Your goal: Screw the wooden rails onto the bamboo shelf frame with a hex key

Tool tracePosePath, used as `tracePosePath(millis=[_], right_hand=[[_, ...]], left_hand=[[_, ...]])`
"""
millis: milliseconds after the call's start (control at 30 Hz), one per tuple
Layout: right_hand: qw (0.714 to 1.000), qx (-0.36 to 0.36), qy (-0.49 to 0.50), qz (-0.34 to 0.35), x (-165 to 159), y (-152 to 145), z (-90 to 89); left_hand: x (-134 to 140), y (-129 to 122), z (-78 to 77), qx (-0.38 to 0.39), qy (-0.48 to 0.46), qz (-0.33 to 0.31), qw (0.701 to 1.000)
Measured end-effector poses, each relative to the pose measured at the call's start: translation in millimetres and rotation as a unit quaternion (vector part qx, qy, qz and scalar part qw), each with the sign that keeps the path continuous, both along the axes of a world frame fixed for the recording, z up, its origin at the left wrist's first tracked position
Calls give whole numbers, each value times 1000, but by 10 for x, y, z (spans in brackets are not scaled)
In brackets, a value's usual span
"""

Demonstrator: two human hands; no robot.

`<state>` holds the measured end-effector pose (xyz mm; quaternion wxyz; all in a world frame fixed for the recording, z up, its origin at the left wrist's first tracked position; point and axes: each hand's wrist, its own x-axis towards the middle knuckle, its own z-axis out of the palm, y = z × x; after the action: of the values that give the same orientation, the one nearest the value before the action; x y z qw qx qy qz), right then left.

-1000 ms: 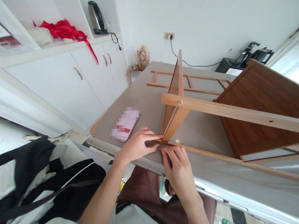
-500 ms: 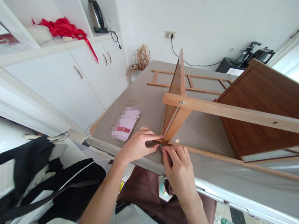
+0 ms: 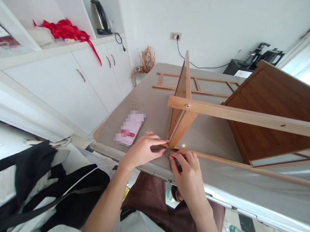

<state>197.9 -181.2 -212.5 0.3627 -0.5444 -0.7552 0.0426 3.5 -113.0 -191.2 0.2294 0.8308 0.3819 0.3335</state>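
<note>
A wooden frame (image 3: 183,126) stands on the table's near edge, with an upright panel (image 3: 183,81) and a long top rail (image 3: 235,113). My left hand (image 3: 147,147) pinches the near end of its lower rail (image 3: 211,158), thumb below and index finger by the corner joint. In my right hand (image 3: 185,168), thumb and fingertips grip a thin bent metal Allen key (image 3: 167,152), whose tip meets the rail at that corner. The fingers cover part of the key. A metal bolt head (image 3: 187,106) shows in the top rail.
A phone (image 3: 131,128) lies left of my hands, with several small brass-coloured screws (image 3: 136,105) behind it. A flat ladder-like wooden frame (image 3: 174,88) lies farther back. At right leans a large brown panel (image 3: 276,113). White cabinets (image 3: 90,77) border the table's left side.
My right hand has shifted slightly to the right, and the key's angle has turned so its bend shows more. My left hand keeps its place at the corner.
</note>
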Motion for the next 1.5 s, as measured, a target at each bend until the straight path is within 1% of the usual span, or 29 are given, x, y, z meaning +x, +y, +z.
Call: tracePosePath(millis=[167,233,367,800,1200,1500], right_hand=[[999,-12,13,49,18,-37,21],[998,-11,18,58,22,-52,17],[999,-4,21,45,15,-44,-11],[999,-10,5,39,-19,5,-25],[1000,8,8,3,-141,-16,27],[1000,9,9,-6,-98,-8,32]], left_hand=[[0,0,7,-1,-2,-3,1000],[-3,2,7,-4,0,-6,1000],[-6,3,8,-7,0,-5,1000],[-1,-4,13,-7,-7,-4,1000],[-17,16,5,-12,-10,-21,1000],[-13,5,1,-10,-7,-14,1000]])
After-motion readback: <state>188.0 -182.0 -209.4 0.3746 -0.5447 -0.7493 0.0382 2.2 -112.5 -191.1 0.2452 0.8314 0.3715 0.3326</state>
